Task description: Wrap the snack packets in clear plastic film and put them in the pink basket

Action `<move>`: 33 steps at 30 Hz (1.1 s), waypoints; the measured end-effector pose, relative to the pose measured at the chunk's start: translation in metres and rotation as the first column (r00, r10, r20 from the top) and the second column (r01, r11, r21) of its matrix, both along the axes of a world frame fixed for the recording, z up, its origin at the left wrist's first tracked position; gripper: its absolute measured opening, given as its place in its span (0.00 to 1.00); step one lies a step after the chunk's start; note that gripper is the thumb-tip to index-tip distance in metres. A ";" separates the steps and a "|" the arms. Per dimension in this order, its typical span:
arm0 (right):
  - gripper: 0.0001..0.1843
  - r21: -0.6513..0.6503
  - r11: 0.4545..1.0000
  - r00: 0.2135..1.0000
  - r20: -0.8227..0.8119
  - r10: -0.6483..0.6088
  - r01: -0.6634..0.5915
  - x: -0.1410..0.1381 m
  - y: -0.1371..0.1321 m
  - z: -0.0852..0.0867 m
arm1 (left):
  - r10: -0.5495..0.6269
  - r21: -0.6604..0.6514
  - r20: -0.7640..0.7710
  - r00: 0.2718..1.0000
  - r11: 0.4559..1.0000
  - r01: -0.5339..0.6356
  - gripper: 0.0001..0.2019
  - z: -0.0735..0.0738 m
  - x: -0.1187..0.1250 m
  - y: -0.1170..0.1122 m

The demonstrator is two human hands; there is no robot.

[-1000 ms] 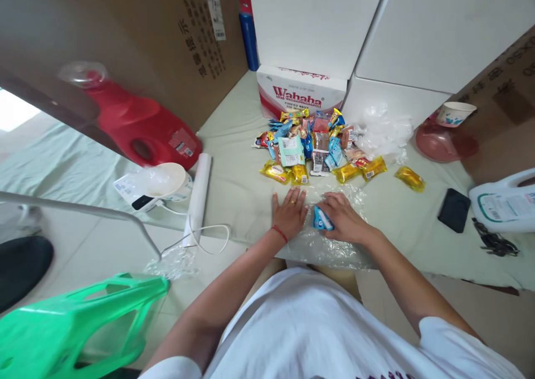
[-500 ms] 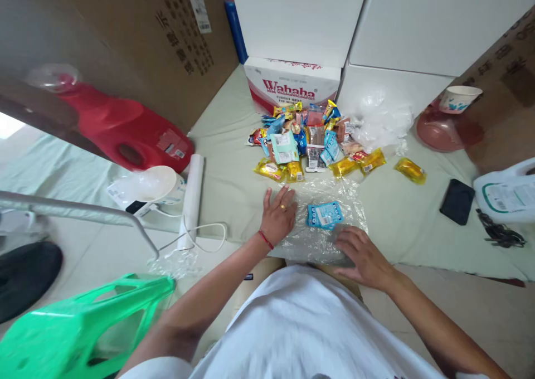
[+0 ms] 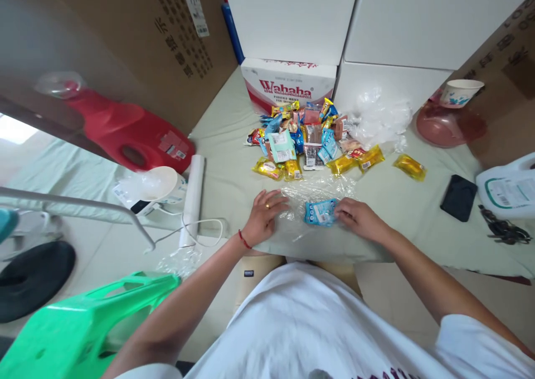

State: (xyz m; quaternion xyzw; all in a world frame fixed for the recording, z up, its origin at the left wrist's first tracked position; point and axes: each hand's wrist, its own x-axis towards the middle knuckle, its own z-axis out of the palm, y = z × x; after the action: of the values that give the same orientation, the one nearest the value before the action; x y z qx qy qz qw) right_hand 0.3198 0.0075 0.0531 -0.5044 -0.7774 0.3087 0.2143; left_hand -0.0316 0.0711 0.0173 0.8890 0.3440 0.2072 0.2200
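Note:
A blue snack packet (image 3: 321, 212) with a white label lies on a sheet of clear plastic film (image 3: 298, 228) near the front edge of the cloth-covered surface. My right hand (image 3: 357, 217) is closed at the packet's right end, with its fingertips pinching the film there. What exactly lies under those fingertips is partly hidden. To the left, my left hand (image 3: 264, 214), with a ring and a red wrist string, rests on the film's left edge. Its fingers stretch toward the packet without touching it, the thumb apart from them.
Beyond the film lies a pile of wrapped snacks (image 3: 284, 145) before a Wahaba carton (image 3: 288, 83). Crumpled clear plastic (image 3: 378, 120) sits beside it. A white roll (image 3: 192, 200) and red jug (image 3: 134, 131) are left; a black wallet-like item (image 3: 458, 198) and white jug (image 3: 510, 186) are right.
My right hand has moved up to the packet's right end and its fingers have closed, drawing the film's right side inward. My left hand has slid slightly left and its fingers now point right.

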 end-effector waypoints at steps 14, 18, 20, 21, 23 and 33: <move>0.13 -0.226 0.954 0.963 0.223 -0.148 0.199 0.013 0.048 -0.020 | 0.513 -0.215 -0.030 0.858 0.835 -0.506 0.09 -0.015 0.033 0.004; 0.12 -0.058 0.964 0.839 0.507 -0.196 0.261 0.017 0.048 -0.012 | 0.707 -0.065 -0.118 0.697 0.695 -0.716 0.19 -0.014 0.034 0.014; 0.14 0.044 0.964 0.788 0.568 -0.239 0.261 0.016 0.050 -0.006 | 0.772 0.026 -0.045 0.634 0.636 -0.771 0.20 -0.009 0.030 0.011; 0.15 0.097 0.963 0.777 0.573 -0.260 0.251 0.013 0.053 -0.002 | 0.791 0.072 0.019 0.611 0.609 -0.790 0.18 -0.004 0.029 0.008; 0.18 0.178 0.960 0.781 0.558 -0.281 0.217 0.006 0.062 0.003 | 0.766 0.165 0.158 0.623 0.601 -0.782 0.15 0.007 0.029 -0.001; 0.12 -0.120 0.978 0.868 0.488 -0.089 0.168 -0.032 0.127 -0.006 | -0.026 -0.017 -0.291 0.956 1.000 0.022 0.22 0.013 0.104 -0.023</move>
State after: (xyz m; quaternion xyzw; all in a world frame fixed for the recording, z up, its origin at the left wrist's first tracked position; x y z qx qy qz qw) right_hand 0.2883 0.1341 0.0474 -0.6313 -0.7437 0.2200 -0.0058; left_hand 0.0723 0.0484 0.0300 0.9125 0.3631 0.0690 0.1754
